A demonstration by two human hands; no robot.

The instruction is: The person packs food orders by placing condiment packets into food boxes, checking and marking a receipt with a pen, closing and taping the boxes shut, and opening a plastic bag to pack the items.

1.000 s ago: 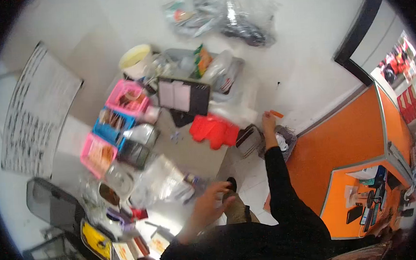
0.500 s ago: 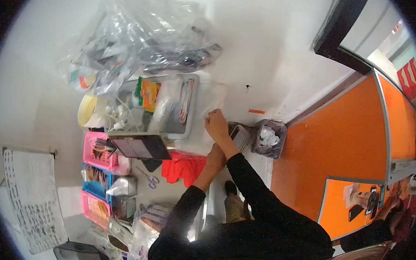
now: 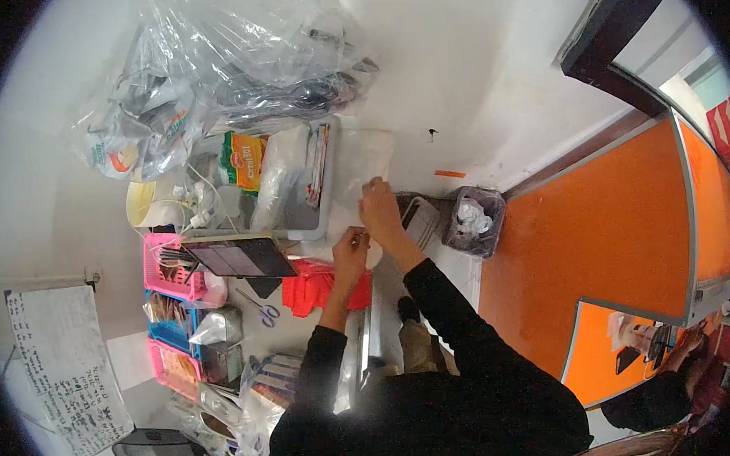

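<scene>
Both hands are at a translucent plastic sheet or bag point(image 3: 359, 157) lying beside the grey bin point(image 3: 302, 223). My left hand point(image 3: 350, 258) has its fingers curled together at the lower part of this plastic, just above the red plastic bag point(image 3: 310, 288). My right hand point(image 3: 381, 210) reaches over the plastic, fingers bent and pressed onto it. What either hand grips is too small to make out. The bin holds a green and orange packet point(image 3: 246, 162) and clear bags.
A tablet on a stand point(image 3: 241, 258), scissors point(image 3: 268, 316) and pink baskets point(image 3: 167, 269) are to the left. A waste bin point(image 3: 473, 221) stands right of my right hand, near an orange partition point(image 3: 582, 231). Another person's dark sleeve point(image 3: 656, 402) shows at lower right.
My right hand came from the orange strip on the right to the plastic. My left hand, earlier open, has risen and closed there. The view has shifted too.
</scene>
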